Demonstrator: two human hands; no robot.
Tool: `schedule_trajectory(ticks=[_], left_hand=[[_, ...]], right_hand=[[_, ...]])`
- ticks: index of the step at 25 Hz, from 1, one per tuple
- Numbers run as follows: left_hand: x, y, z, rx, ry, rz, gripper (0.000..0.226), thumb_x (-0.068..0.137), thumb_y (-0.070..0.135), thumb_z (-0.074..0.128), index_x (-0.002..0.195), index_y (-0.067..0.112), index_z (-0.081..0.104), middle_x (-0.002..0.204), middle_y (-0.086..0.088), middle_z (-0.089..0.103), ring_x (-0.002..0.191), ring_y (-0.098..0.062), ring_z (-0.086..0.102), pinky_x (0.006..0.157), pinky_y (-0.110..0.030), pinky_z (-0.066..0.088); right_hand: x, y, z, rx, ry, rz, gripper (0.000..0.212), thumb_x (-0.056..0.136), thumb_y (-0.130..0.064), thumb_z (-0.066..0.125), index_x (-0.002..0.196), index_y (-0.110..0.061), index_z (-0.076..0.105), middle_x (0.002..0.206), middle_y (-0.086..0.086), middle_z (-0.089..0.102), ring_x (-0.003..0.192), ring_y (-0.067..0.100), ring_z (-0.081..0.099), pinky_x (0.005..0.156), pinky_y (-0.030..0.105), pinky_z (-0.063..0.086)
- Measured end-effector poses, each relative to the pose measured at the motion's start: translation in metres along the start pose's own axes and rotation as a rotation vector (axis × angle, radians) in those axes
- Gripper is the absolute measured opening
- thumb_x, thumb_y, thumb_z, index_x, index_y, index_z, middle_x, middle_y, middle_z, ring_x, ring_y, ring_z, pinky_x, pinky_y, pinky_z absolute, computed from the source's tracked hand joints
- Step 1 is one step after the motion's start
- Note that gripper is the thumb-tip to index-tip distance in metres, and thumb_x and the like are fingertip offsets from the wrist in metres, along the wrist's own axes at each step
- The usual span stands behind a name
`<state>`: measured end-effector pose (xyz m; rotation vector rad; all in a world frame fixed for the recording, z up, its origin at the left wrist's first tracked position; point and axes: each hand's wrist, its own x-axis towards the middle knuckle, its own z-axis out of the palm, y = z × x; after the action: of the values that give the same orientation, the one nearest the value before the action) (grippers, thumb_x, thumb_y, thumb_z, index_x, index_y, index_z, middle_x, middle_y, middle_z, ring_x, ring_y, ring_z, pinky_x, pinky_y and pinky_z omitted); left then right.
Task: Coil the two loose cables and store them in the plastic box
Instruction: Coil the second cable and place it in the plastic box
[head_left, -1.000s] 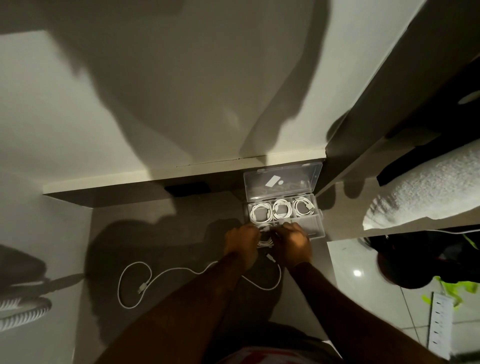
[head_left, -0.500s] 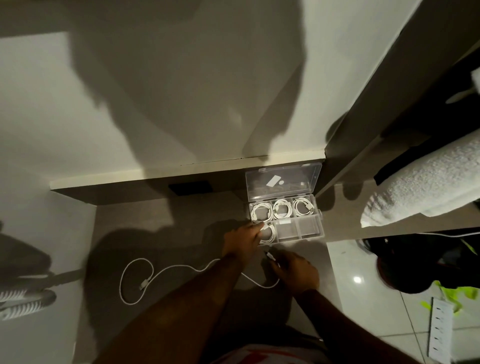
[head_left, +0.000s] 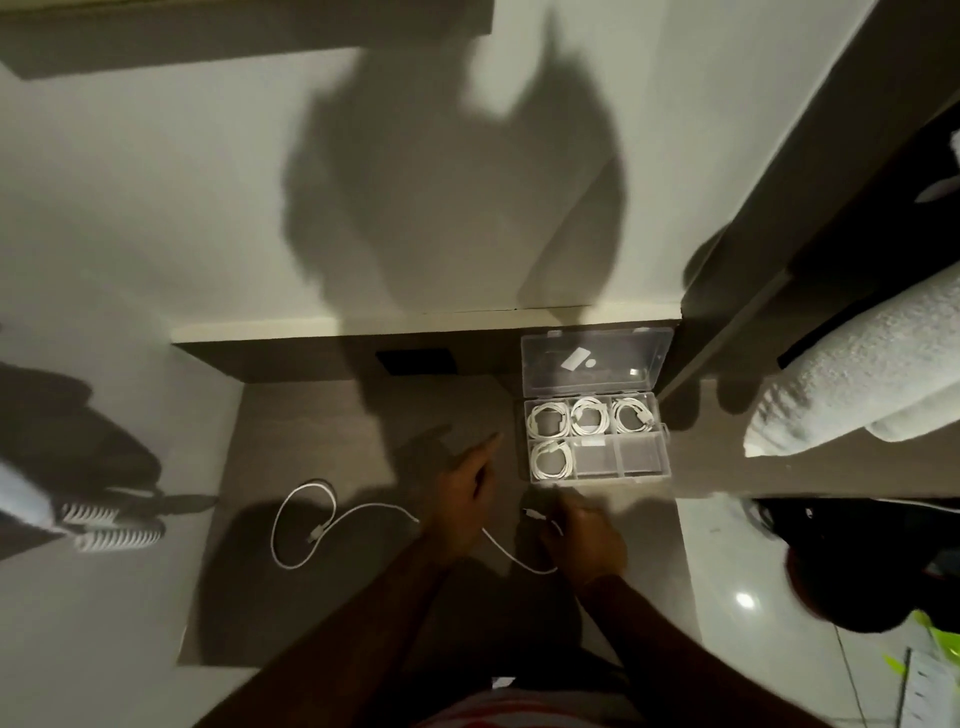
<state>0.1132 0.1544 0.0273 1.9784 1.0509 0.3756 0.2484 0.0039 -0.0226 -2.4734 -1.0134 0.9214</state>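
Note:
A clear plastic box (head_left: 666, 447) with its lid up stands at the back right of the dark desk. Several coiled white cables lie in it; the newest coil (head_left: 550, 461) sits in the front left compartment. Two front compartments hold no cable. A loose white cable (head_left: 332, 519) loops across the desk to the left and runs under my left hand (head_left: 465, 501), whose fingers are spread with the index pointing forward. My right hand (head_left: 584, 538) pinches the cable's plug end just in front of the box.
A black wall socket (head_left: 415, 361) sits in the dark back panel. A rolled white towel (head_left: 857, 384) lies on the right. A ribbed grey hose (head_left: 111, 527) is at the left. Tiled floor shows at the lower right.
Both hands have pulled back from the box, leaving a coil in the front left compartment. My right hand has taken the plug end of the loose cable.

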Motion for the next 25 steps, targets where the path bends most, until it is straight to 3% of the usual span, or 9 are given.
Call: schedule_trajectory(ticks=[3,6,10,13,15,18,21,23,25], left_hand=[[-0.023,-0.02,-0.029,-0.036,0.136,-0.162,0.04,0.105,0.005,0.06,0.143,0.016,0.066,0.109,-0.017,0.078,0.086,-0.02,0.07,0.084,-0.033,0.055],[-0.041,-0.036,-0.042,0.011,0.02,-0.255,0.037,0.104,0.001,0.059,0.14,0.008,0.067,0.128,-0.019,0.075,0.113,-0.036,0.072,0.1,-0.037,0.052],[-0.057,-0.04,-0.051,0.028,-0.263,-0.113,0.04,0.105,0.002,0.058,0.145,0.004,0.061,0.146,-0.019,0.063,0.138,-0.036,0.059,0.119,-0.041,0.043],[-0.062,-0.044,-0.068,0.268,-0.343,0.084,0.059,0.103,0.022,0.061,0.16,0.018,0.043,0.166,-0.006,0.044,0.156,-0.022,0.037,0.129,-0.033,0.024],[-0.067,-0.047,-0.081,0.364,-0.434,0.15,0.069,0.102,0.028,0.061,0.164,0.016,0.034,0.17,-0.008,0.038,0.159,-0.024,0.03,0.129,-0.033,0.02],[-0.078,-0.058,-0.098,0.259,-0.364,0.215,0.043,0.102,0.017,0.063,0.142,0.002,0.059,0.142,-0.021,0.064,0.13,-0.023,0.057,0.112,-0.035,0.037],[-0.095,-0.052,-0.116,-0.173,-0.323,0.006,0.019,0.105,-0.003,0.054,0.103,-0.013,0.071,0.105,-0.032,0.074,0.093,-0.023,0.065,0.091,-0.034,0.05],[-0.102,-0.043,-0.139,-0.412,-0.389,-0.077,0.022,0.106,-0.006,0.05,0.101,-0.012,0.07,0.102,-0.03,0.073,0.091,-0.014,0.068,0.09,-0.022,0.05],[-0.109,-0.031,-0.168,-0.635,-0.477,-0.143,0.023,0.108,0.007,0.05,0.108,0.003,0.072,0.102,-0.019,0.075,0.09,-0.009,0.075,0.093,-0.024,0.054]], right_hand=[[-0.005,0.008,0.008,0.028,-0.01,0.032,0.026,0.095,-0.037,0.067,0.119,-0.026,0.064,0.128,0.001,0.064,0.118,0.031,0.065,0.09,0.042,0.055],[-0.003,0.011,0.01,0.022,-0.023,-0.04,0.015,0.096,-0.02,0.066,0.111,-0.016,0.065,0.119,0.009,0.068,0.111,0.035,0.069,0.088,0.041,0.053],[-0.007,-0.015,0.003,-0.174,-0.052,-0.089,0.017,0.091,-0.023,0.068,0.101,-0.01,0.068,0.114,0.013,0.068,0.109,0.035,0.069,0.084,0.037,0.052],[-0.024,-0.053,0.008,0.016,0.009,-0.055,0.01,0.089,-0.023,0.075,0.087,-0.014,0.071,0.086,0.009,0.076,0.081,0.024,0.071,0.071,0.027,0.045],[-0.037,-0.089,0.014,0.257,-0.011,-0.101,0.01,0.088,-0.006,0.076,0.083,-0.013,0.072,0.079,0.009,0.074,0.076,0.018,0.064,0.072,0.026,0.049],[-0.053,-0.143,0.015,0.458,-0.039,-0.222,0.021,0.086,0.019,0.069,0.088,-0.001,0.075,0.084,0.013,0.071,0.083,0.02,0.062,0.076,0.019,0.051],[-0.068,-0.181,0.003,0.549,-0.035,-0.282,0.015,0.089,0.019,0.066,0.095,0.007,0.073,0.08,0.017,0.067,0.072,0.017,0.061,0.07,0.019,0.05],[-0.077,-0.201,-0.009,0.603,-0.079,-0.316,0.01,0.093,0.015,0.067,0.096,0.006,0.071,0.074,0.013,0.069,0.06,0.008,0.063,0.062,0.016,0.051],[-0.084,-0.218,-0.022,0.652,-0.129,-0.369,0.005,0.095,0.01,0.069,0.099,0.008,0.071,0.07,0.004,0.072,0.057,0.003,0.064,0.057,0.014,0.05]])
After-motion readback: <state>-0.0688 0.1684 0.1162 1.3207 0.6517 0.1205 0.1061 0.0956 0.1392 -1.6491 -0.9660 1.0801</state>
